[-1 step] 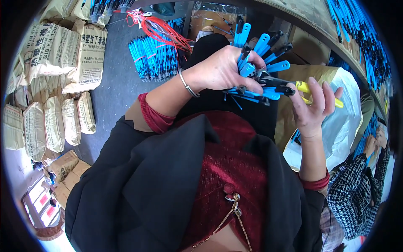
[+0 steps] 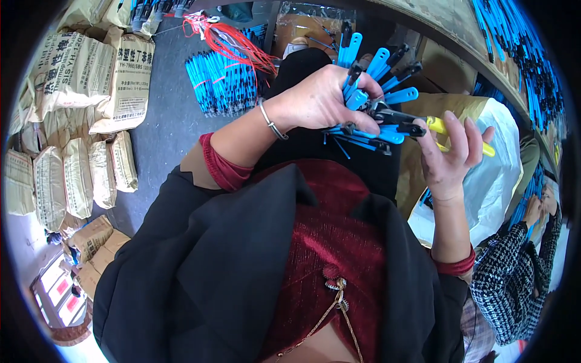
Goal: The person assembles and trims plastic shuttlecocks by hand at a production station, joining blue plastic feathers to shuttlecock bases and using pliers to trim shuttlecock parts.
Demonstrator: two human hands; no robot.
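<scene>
Out in front of my lap, my left hand (image 2: 321,100) is closed round a fanned bunch of blue plastic strips (image 2: 400,96) with holes in their rounded ends. Black end pieces stick out among them. My right hand (image 2: 451,160) holds yellow-handled pliers (image 2: 436,125), its fingers curled round the handles. The dark jaws of the pliers reach into the bunch beside my left thumb. What exactly lies between the jaws is too small to make out.
Tied bundles of blue-and-black strips (image 2: 221,85) stand on the floor, with red ties (image 2: 233,43) over them. Brown paper sacks (image 2: 124,85) line the left. A large white-lined sack (image 2: 499,142) is at my right, below a bench edge (image 2: 439,27). A co-worker's checked sleeve (image 2: 505,284) shows beyond.
</scene>
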